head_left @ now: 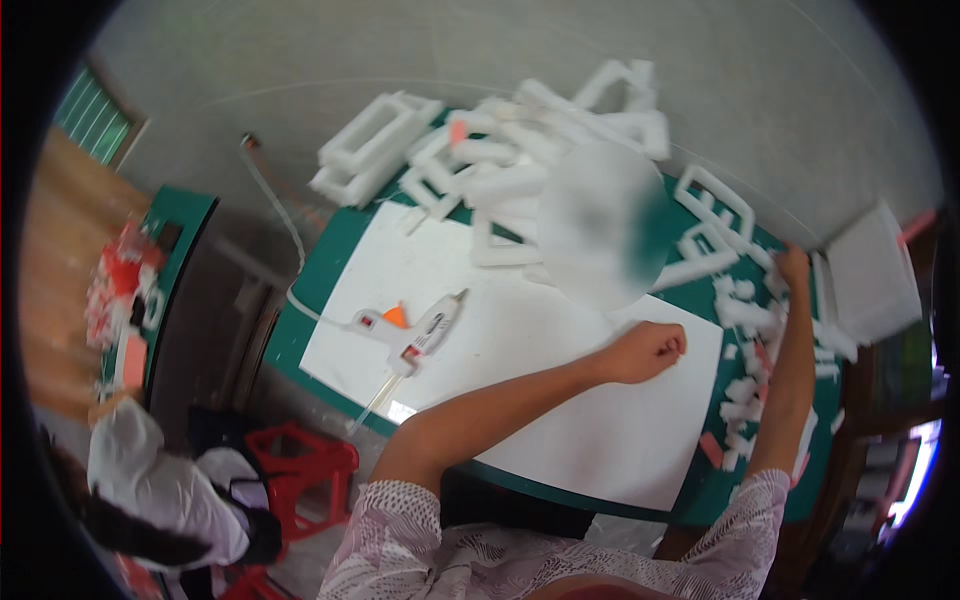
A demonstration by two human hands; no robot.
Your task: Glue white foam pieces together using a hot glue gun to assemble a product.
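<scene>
My left hand (645, 352) is curled closed above the white board (600, 440), with nothing showing out of the fingers. Stretched out to the far right edge of the green table, my right hand (794, 264) is beside a heap of white foam pieces (748, 318). Its fingers are too small and partly hidden to show a grip. A white glue gun (432, 330) with an orange part (396, 316) lies on the board to the left, a clear glue stick (377, 402) sticking out of its rear. White foam frames (715, 205) lie near my right hand.
More foam frames (375, 140) are piled along the table's far side; a round blurred patch hides part of them. A white foam box (870, 275) stands at the right. Left are a red stool (305, 470), a seated person (165, 480) and another green table (185, 215).
</scene>
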